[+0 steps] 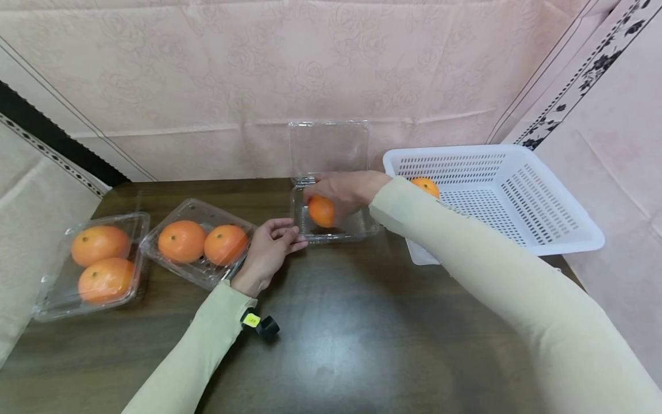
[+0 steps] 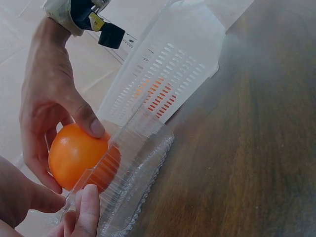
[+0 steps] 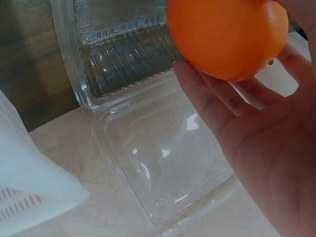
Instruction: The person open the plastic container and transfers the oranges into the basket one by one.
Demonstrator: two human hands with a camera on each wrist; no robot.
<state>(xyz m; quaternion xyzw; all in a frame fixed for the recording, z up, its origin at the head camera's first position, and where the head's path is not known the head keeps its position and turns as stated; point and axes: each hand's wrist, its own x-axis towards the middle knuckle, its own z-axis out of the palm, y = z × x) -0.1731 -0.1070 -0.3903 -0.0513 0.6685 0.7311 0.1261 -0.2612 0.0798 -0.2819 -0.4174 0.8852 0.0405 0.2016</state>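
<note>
My right hand grips an orange in the base of an open clear plastic container. In the right wrist view the fingers curl round the orange, above the container base. The transparent lid stands raised at the back, against the cloth. On the container's left side my left hand holds the rim, and the left wrist view has its thumb and fingers pinching the clear wall.
Left of the left hand, one clear box holds two oranges. Another closed box with two oranges lies farther left. A white slotted basket, with an orange partly hidden by the right sleeve, stands on the right. Patterned cloth borders the dark table.
</note>
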